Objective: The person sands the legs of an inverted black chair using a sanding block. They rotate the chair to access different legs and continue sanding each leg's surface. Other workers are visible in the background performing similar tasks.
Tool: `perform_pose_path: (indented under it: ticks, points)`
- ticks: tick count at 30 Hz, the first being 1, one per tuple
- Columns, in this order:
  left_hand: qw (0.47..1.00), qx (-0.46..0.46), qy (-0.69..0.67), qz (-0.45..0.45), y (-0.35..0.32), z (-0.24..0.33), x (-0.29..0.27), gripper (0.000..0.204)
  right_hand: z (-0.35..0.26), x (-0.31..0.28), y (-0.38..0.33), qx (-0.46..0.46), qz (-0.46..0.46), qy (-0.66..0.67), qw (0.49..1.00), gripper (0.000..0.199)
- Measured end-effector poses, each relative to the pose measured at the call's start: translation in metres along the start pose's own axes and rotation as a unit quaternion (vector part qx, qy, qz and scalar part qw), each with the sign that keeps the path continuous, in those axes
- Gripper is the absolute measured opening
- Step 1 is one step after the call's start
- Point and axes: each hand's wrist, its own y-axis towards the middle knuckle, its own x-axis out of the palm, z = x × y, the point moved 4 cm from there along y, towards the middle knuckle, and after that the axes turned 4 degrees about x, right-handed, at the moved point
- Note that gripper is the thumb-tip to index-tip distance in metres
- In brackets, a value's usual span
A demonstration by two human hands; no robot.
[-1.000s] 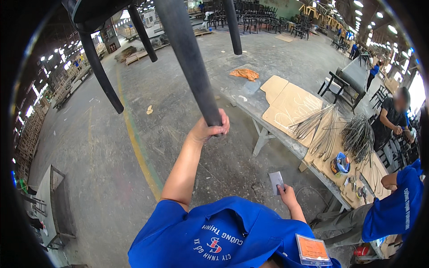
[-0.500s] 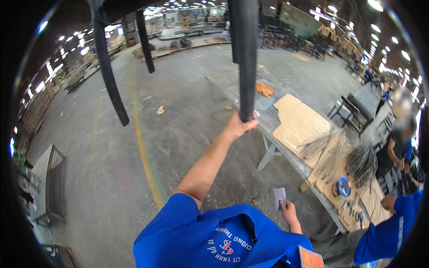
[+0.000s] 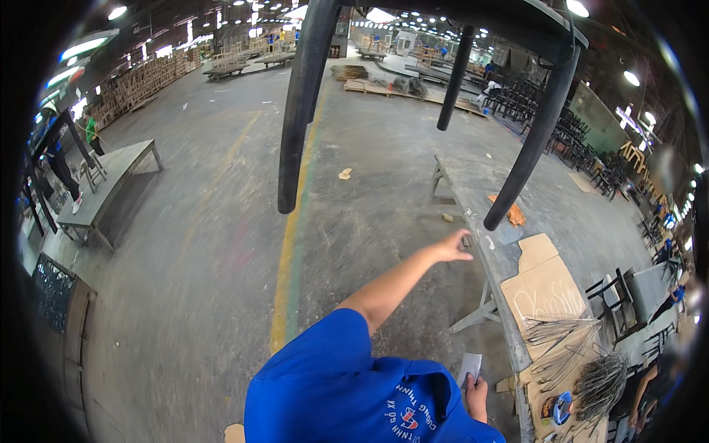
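A black piece of furniture [image 3: 473,26], perhaps a chair, hangs at the top of the view with its legs pointing down. Its upper part is out of view. Just below and left of its near right leg [image 3: 528,140] is my left hand [image 3: 449,248], apart from the leg, thumb and fingers spread in a curve. A small dark patch shows between them; I cannot make out what it is. Low down, my right hand [image 3: 476,397] is closed on a flat, pale card [image 3: 470,367], held near my body.
To the right stands a long grey worktable [image 3: 480,244] bearing an orange cloth [image 3: 515,215], cardboard [image 3: 543,284], bundles of thin dark strands [image 3: 602,384] and a blue container [image 3: 563,407]. At left is another table [image 3: 111,181]. A person [image 3: 650,391] is at the lower right.
My left hand has let go of the black leg and sits apart from it. The view has turned left, and the hanging legs appear in different places. My right hand keeps the card.
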Motion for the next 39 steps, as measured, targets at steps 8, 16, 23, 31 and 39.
perform_pose_path:
  ticks: [8,16,23,31,39]
  points:
    - [0.801,-0.053,-0.497,0.330,-0.208,-0.052,-0.207,0.062,0.026,-0.013,-0.015,0.010,-0.019,-0.022,1.000,0.031]
    - [0.921,0.048,-0.379,0.079,-0.224,0.120,-0.191,0.050,0.027,0.001,0.015,-0.062,-0.026,-0.102,0.992,0.046]
    - [0.857,0.170,-0.477,-0.097,-0.177,0.116,-0.140,0.053,-0.018,0.016,0.027,-0.098,-0.024,-0.070,0.992,0.039]
    - [0.886,0.175,-0.429,0.022,-0.158,0.135,-0.098,0.078,0.010,0.000,-0.006,0.009,-0.023,-0.034,0.999,0.038]
    - [0.877,0.200,-0.437,0.015,-0.130,0.154,-0.062,0.076,0.034,0.005,-0.013,0.009,0.014,-0.066,0.998,0.039]
